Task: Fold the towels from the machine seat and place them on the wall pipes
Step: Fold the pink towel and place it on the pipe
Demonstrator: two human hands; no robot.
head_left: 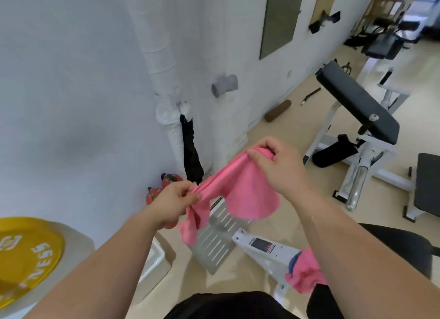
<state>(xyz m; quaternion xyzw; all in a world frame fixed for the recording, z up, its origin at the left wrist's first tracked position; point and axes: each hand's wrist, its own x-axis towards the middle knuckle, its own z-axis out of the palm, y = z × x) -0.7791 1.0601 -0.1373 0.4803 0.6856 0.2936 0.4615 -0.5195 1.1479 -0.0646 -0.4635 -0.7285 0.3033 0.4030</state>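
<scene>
The soft pink cloth towel [240,190] looks light and limp, so it sags wherever nothing supports it; its corners are the best places to take it. It hangs in the air in front of the white wrapped wall pipe [164,56]. The left hand [175,200] pinches one gathered end with curled fingers, and the right hand [278,166] grips the other end. A second pink towel [306,271] lies lower, probably on the black machine seat [400,242].

Head cam, wide-angle, looks fwd & down, close over left hand [175,200] & right hand [279,166]; wall [71,92] left, gym machine [357,109] far right.
</scene>
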